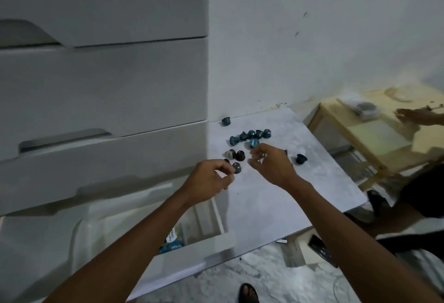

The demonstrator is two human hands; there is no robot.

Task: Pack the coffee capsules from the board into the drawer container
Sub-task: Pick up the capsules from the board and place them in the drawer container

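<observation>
**Fingers (227,173) of the left hand (211,180) curl at a grey-blue capsule (237,167) on the white board (276,206)**

Nearest, the bottom drawer (192,251) of the grey drawer unit (103,86) stands pulled out beside the board. Packed blue capsules (171,246) lie inside it, partly hidden by the left forearm. Above the drawer, the left fingertips touch the grey-blue capsule near the board's left edge; whether they pinch it I cannot tell. Just right of it, the right hand (272,167) is over the board with its fingers bent inward and the thumb close to them; whether they hold anything I cannot tell. 2 brown capsules (236,155) sit just beyond the gap between the hands, and a black capsule (300,159) lies right of the right hand. Farther on, a teal-topped capsule (253,143) lies just by the right fingers. Behind it is a huddle of 5 blue capsules (251,134). 1 lone capsule (225,121) sits at the board's far edge by the wall. Far right, another person's hand (418,117) rests on a wooden table (384,156)
</observation>
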